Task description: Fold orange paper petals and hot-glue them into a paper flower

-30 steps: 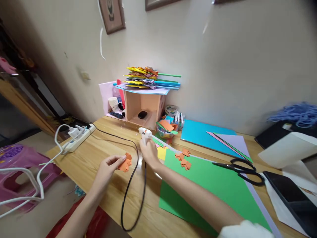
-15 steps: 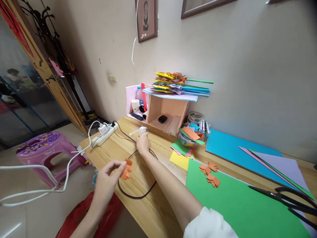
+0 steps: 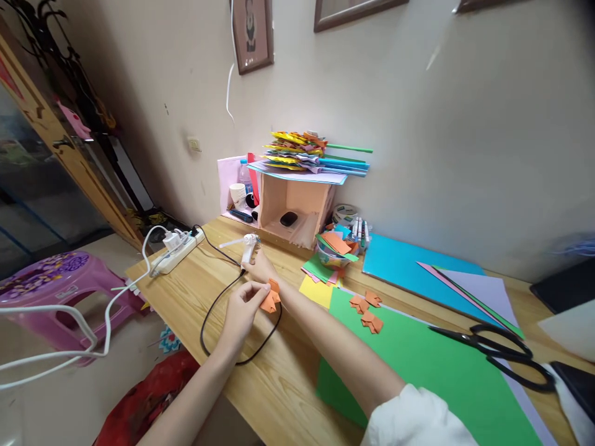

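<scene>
Between the thumb and fingers of my left hand (image 3: 242, 306) is a small folded orange paper piece (image 3: 270, 298). My right hand (image 3: 261, 267) is closed around a white hot glue gun (image 3: 249, 249) with a glue stick poking out to the left. My right fingers partly hide the gun, and its nozzle cannot be made out. From its handle a black cord (image 3: 211, 310) loops over the wooden table under my arms. Several more orange folded pieces (image 3: 372, 321) lie on a green sheet of paper (image 3: 418, 365) to the right.
A white power strip (image 3: 179, 251) sits at the table's left edge. Behind stands an open box (image 3: 295, 201) topped with colourful paper crafts (image 3: 297, 150). Black scissors (image 3: 493, 347) lie on the right, near a blue board (image 3: 409, 260). A pink stool (image 3: 69, 297) stands on the floor.
My view has turned to the right. My left hand has brought the orange paper piece closer to my right forearm. The glue gun, mostly hidden before, now shows upright in my right hand.
</scene>
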Available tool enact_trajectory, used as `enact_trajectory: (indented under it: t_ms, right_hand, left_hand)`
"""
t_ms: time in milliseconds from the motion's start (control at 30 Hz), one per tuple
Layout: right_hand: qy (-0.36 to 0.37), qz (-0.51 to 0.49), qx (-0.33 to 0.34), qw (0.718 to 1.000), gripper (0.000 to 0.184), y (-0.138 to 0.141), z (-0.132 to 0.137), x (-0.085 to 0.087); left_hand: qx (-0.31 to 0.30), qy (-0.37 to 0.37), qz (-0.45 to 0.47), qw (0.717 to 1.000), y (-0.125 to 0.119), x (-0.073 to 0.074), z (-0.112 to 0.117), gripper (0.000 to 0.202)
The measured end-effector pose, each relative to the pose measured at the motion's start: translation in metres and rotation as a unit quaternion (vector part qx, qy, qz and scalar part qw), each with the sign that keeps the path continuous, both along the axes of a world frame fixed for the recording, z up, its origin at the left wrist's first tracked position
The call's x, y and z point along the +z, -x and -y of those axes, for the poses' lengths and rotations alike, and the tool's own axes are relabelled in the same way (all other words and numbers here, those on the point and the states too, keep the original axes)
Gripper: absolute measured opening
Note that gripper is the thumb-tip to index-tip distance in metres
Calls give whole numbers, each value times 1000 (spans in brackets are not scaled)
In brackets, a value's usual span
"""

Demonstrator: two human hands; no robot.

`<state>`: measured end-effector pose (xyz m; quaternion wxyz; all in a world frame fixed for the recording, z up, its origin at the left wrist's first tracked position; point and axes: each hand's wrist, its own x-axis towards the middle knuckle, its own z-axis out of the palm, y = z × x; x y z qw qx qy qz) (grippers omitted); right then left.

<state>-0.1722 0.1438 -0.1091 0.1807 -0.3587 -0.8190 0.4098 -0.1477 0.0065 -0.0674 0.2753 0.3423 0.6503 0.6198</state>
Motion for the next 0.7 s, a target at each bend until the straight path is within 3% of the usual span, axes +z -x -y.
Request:
enact_trajectory:
  t_ms: [133,333,467,567,700]
  right_hand:
    - [4,-56,-1,998,25,-55,-9,5]
    - [12,-138,-4,990,26,-213,1,6]
    - [83,-152,-89,981,29,-297,20,0]
    - [118,-166,-161,966,31,-329,26,-7]
    - [160,-214,-197,944,32,-337,25,-20]
  left_hand:
    - [8,-20,26,999,-12,-7,-21,24]
    - [-45,5,93,995,-55,-29,-73,30]
    - [-139,25,127,982,-104,-41,-97,30]
    - [-205,51,135,968,-135,-49,-100,32]
    - [-250,68,149,954,-155,-57,-92,34]
